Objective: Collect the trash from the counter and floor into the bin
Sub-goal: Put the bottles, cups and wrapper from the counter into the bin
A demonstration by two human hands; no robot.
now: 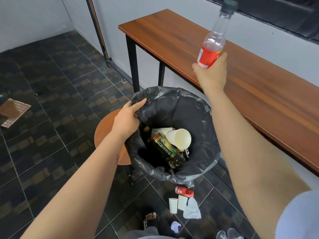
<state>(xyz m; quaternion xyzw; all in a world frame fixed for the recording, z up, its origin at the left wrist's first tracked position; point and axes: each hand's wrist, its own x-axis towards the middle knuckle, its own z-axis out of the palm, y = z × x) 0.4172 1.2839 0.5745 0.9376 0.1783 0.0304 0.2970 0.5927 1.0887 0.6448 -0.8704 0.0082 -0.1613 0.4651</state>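
The bin (198,107), lined with a black bag, stands on the floor beside the wooden counter (259,87). Inside lie a white paper cup (179,138) and a dark green-labelled bottle (165,150). My left hand (127,118) grips the bag's left rim. My right hand (211,73) holds a clear plastic bottle (214,38) with a red label and dark cap, upright above the counter's edge, up and to the right of the bin. On the floor in front of the bin lie a red can (184,191), two white cups (177,204) and a clear wrapper (192,209).
A round wooden stool (105,131) sits left of the bin, under my left arm. A brown patterned sheet (12,111) lies on the dark tiled floor at far left. Clear plastic cups (227,234) and crumpled scrap (175,226) lie near my sandalled foot (151,219).
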